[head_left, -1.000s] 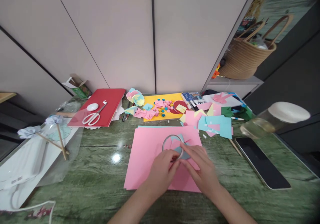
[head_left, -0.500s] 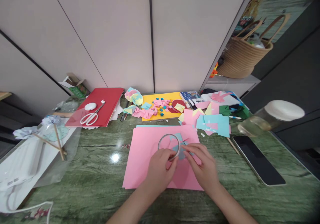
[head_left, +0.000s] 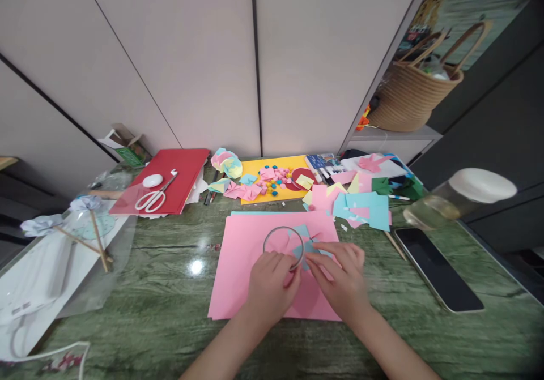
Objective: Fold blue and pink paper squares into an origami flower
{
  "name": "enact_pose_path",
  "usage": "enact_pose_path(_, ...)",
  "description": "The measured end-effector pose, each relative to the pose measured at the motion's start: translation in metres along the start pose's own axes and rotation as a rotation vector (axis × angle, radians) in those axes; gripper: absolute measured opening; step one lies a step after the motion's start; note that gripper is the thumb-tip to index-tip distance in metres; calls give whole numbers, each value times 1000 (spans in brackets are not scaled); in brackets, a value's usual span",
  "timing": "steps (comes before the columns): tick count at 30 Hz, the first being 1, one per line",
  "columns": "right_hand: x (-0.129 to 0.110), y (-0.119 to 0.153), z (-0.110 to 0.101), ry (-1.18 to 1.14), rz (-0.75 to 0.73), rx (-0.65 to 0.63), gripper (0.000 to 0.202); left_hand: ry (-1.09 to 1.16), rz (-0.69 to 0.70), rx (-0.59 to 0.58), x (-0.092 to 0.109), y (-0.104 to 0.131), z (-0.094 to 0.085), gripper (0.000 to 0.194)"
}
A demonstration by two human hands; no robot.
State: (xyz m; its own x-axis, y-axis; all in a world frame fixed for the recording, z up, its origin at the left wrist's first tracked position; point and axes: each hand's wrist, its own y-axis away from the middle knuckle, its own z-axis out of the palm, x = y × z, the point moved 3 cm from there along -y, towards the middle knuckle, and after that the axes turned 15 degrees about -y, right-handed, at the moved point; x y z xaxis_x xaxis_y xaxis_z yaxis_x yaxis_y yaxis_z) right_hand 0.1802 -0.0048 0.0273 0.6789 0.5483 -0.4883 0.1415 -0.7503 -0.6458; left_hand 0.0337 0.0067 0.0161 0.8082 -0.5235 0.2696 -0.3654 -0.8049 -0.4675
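My left hand [head_left: 274,282] is closed on the lower edge of a thin see-through ring, which looks like a roll of tape [head_left: 264,244]. The roll is held upright over the pink paper sheets [head_left: 233,267]. Just right of it, my right hand [head_left: 342,272] pinches thumb and forefinger together near the roll's edge; what is between them is too small to make out. Behind the roll and fingers, a folded blue paper piece [head_left: 302,231] lies on the pink sheets, partly hidden.
White scissors [head_left: 151,200] lie on a red folder [head_left: 182,167] at left. Paper scraps [head_left: 374,209] and small coloured balls [head_left: 278,175] line the back. A phone [head_left: 437,269] and a lidded bottle [head_left: 433,210] stand at right. Paper flowers on sticks [head_left: 97,230] rest at far left.
The roll has shifted slightly left and turned to face me more. My right hand's fingertips have moved a little left and down, beside the roll's edge.
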Motion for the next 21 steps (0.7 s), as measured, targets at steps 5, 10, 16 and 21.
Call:
enact_pose_path(5, 1, -1, 3, -68, 71, -81, 6, -119, 103, 54, 0, 2, 1, 8)
enact_pose_path(10, 0, -1, 4, -129, 174, -120, 5, -116, 209, 125, 4, 2, -2, 9)
enact_pose_path(16, -14, -3, -1, -159, 126, -15, 7, -53, 251, 230, 4, 6, -8, 8)
enact_pose_path(21, -6, 0, -1, -139, 166, 48, 6, 30, 297, 272, 14, 8, -21, 17)
